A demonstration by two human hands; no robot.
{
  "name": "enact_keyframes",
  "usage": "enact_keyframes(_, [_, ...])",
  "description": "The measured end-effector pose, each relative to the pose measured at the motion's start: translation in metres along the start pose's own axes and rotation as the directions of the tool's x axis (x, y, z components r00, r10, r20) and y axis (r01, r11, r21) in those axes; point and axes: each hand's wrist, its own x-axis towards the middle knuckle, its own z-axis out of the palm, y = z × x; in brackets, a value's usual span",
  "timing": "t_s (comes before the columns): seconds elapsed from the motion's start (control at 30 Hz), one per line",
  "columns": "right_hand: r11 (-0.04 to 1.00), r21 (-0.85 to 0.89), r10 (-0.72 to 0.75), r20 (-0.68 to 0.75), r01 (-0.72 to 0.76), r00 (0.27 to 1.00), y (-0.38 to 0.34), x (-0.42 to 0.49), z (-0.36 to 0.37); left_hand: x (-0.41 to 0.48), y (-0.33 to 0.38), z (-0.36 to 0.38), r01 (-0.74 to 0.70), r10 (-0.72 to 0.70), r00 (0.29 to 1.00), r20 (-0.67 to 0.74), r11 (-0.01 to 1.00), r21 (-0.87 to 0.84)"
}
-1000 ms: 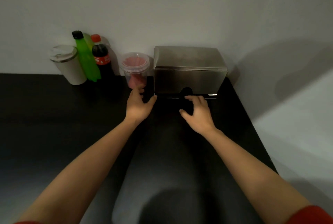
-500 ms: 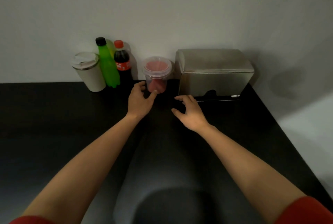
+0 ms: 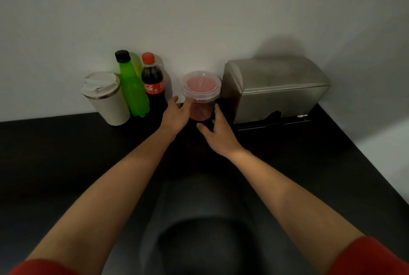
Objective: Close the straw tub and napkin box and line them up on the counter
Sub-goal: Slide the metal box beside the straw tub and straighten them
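Note:
A clear plastic straw tub [image 3: 201, 97] with red straws inside stands against the back wall, its clear lid on top. To its right sits a steel napkin box [image 3: 276, 89] with its hinged top down and a dark slot low on the front. My left hand [image 3: 176, 114] is at the tub's left side, thumb touching its wall. My right hand [image 3: 218, 132] is at the tub's right side, fingers spread near its base. Neither hand has a full grip on it.
A white travel cup [image 3: 106, 97], a green bottle [image 3: 131, 86] and a cola bottle [image 3: 153, 84] stand in a row left of the tub. The black counter [image 3: 66, 164] ends at a right edge near the white wall [image 3: 376, 31].
My right hand has left the napkin box front and moved left to the tub. My left hand has stayed by the tub's left side. The view has shifted so things sit further right.

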Motion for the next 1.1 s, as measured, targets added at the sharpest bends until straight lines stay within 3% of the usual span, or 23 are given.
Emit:
enact_keyframes(0.3, [0.990, 0.138, 0.020, -0.075, -0.010, 0.997, -0.008, 0.022, 0.007, 0.020, -0.001, 0.007, 0.157, -0.123, 0.986, 0.112, 0.907, -0.390])
enact_keyframes(0.5, [0.981, 0.188, -0.027, -0.079, 0.041, 0.996, -0.012, 0.029, 0.002, 0.026, 0.006, 0.009, 0.129, -0.090, 0.989, 0.118, 0.913, -0.388])
enact_keyframes(1.1, [0.979, 0.204, 0.005, -0.029, 0.002, 1.000, -0.012, 0.029, 0.002, 0.025, 0.009, 0.009, 0.085, -0.078, 0.996, 0.032, 0.931, -0.355])
